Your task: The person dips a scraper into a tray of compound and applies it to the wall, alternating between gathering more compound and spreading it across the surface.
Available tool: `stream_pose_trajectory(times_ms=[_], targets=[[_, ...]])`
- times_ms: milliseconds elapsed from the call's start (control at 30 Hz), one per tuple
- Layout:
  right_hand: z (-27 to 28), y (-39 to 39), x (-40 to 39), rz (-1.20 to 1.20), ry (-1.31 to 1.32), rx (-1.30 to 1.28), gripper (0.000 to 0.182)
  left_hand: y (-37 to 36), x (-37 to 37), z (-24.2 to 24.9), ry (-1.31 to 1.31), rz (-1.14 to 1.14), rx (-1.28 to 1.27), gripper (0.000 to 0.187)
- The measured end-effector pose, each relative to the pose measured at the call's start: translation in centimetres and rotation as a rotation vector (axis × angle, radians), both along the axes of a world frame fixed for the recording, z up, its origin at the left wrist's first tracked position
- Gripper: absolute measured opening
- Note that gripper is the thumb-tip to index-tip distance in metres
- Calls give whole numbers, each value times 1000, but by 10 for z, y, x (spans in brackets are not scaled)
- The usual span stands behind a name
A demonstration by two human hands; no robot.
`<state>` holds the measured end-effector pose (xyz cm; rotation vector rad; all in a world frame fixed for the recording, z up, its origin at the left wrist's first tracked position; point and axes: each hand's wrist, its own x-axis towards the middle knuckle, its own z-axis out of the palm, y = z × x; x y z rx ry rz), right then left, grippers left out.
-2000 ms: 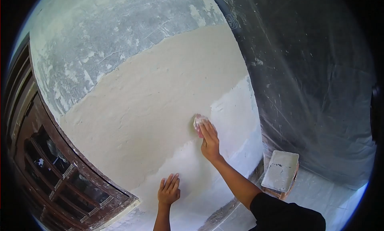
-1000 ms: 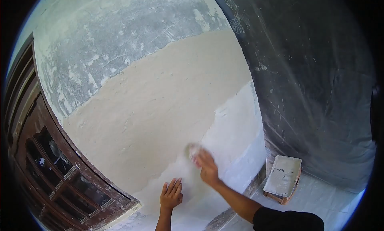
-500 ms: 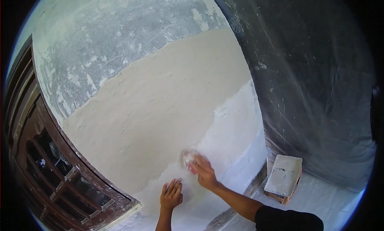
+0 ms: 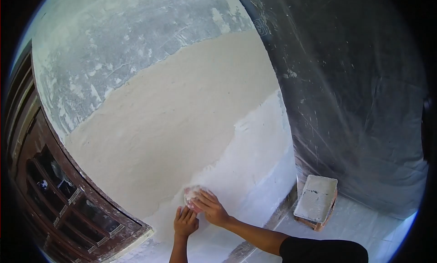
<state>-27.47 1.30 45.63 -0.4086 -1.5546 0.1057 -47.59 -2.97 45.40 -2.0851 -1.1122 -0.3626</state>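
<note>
My right hand [image 4: 213,210] presses a whitish and pink pad [image 4: 195,197] against the wall, its fingers laid over the pad. The pad sits where the beige coating [image 4: 168,108] meets the whiter lower area [image 4: 255,158]. Just left of and below the pad, my left hand [image 4: 185,222] rests on the wall with nothing in it, fingertips pointing up near the pad's lower edge. Part of the pad is hidden beneath my right fingers.
A dark wooden window frame [image 4: 77,172] stands on the left. On the right hangs a dark plastic sheet [image 4: 346,103]. A paint tray [image 4: 317,198] with whitish residue rests on a brownish support on the covered floor. Above, the wall is patchy grey [image 4: 118,49].
My right hand has moved left and down along the wall with the pad, closer to my left hand. The whole view has shifted slightly.
</note>
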Motion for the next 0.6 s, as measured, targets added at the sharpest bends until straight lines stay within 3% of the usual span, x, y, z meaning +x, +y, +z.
stream_pose_trajectory(times_ms=[133, 233, 333, 367, 533, 600], targets=[[-6, -10, 46, 29, -42, -11, 46, -8, 20, 9, -96, -17, 16, 45], [-12, 14, 90, 30, 135, -89, 46, -6, 44, 4, -174, -21, 77, 44], [-25, 33, 130, 35, 320, -432, 34, 9, 85, -1, -257, -49, 113, 43], [-35, 42, 143, 31, 312, -444, 34, 15, 102, -4, -297, -81, 110, 43], [-81, 80, 228, 266, 607, -948, 31, 56, 197, -34, -381, -149, -20, 45], [-102, 91, 264, 329, 685, -997, 31, 72, 237, -53, -475, -146, -79, 49]])
